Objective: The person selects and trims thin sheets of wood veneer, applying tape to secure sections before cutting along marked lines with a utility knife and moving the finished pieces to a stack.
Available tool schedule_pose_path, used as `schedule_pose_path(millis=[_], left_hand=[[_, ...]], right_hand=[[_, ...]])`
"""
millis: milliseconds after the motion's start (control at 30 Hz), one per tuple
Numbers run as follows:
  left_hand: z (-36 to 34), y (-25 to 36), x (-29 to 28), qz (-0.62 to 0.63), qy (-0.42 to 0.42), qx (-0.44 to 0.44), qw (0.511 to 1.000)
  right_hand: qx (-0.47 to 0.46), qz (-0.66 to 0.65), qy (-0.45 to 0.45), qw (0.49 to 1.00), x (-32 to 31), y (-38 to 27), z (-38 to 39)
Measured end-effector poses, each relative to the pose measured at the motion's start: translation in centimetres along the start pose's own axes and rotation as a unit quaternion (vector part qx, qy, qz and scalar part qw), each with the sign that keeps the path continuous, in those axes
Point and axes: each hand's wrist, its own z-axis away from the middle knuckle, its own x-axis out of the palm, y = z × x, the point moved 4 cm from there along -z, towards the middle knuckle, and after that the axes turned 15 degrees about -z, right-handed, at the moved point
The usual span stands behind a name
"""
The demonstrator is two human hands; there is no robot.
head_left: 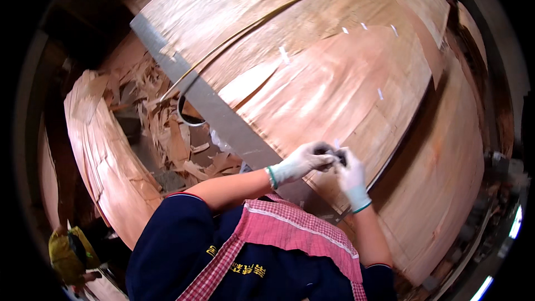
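My left hand [306,160] and my right hand [348,175], both in white gloves with green cuffs, meet above the veneer sheet's near edge. Their fingers are closed together around something small and dark that I cannot make out clearly. Beneath them lies the pinkish wood veneer sheet [345,78], with short pale tape strips [380,93] on it. A grey strip [228,125] runs along the stack's left edge beside my left hand.
A long thin stick [251,28] crosses the upper sheets. Torn veneer scraps [167,134] and a curved veneer pile [100,134] lie at left. More sheets [434,189] lie at right. Another person in yellow [67,251] is at the lower left.
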Motion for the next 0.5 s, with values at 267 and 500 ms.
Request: schedule_pose_path(millis=[267,500], left_hand=[[9.3,3.2,-15.6,-0.196,0.418,0.020,0.887],[6.4,8.0,-28.4,-0.630,0.575,0.137,0.503]], right_hand=[[0.085,-0.156,-0.089,0.980,12.6,-0.8,-3.2],[0.155,-0.226,-0.124,0.954,19.6,-0.3,-9.5]])
